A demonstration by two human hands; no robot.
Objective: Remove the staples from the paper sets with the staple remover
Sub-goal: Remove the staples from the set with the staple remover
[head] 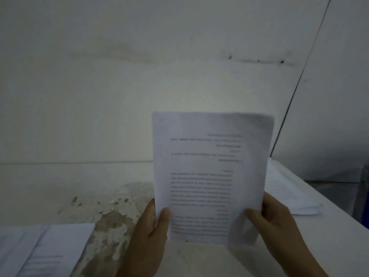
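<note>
Before the wall (119, 86), both hands' fingers (162, 218) grip a paper set (209, 176), hiding stacked papers (283, 188).

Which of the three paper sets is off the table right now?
The middle paper set, held upright in both hands; the left stack and right stack lie flat.

Wall: a pale, off-white wall (119, 76) fills most of the view, faintly stained, with a few small dark marks along a thin line at upper right.
Lower wall: paint is peeling in a mottled brown-grey patch (111, 216) just above the desk.
Corner: a dark, slanted line (299, 80) separates a second pale panel on the right.
Desk: white surface (339, 212), edge running diagonally at right.
Light: dim, cool, bluish; picture soft and blurred.
</note>
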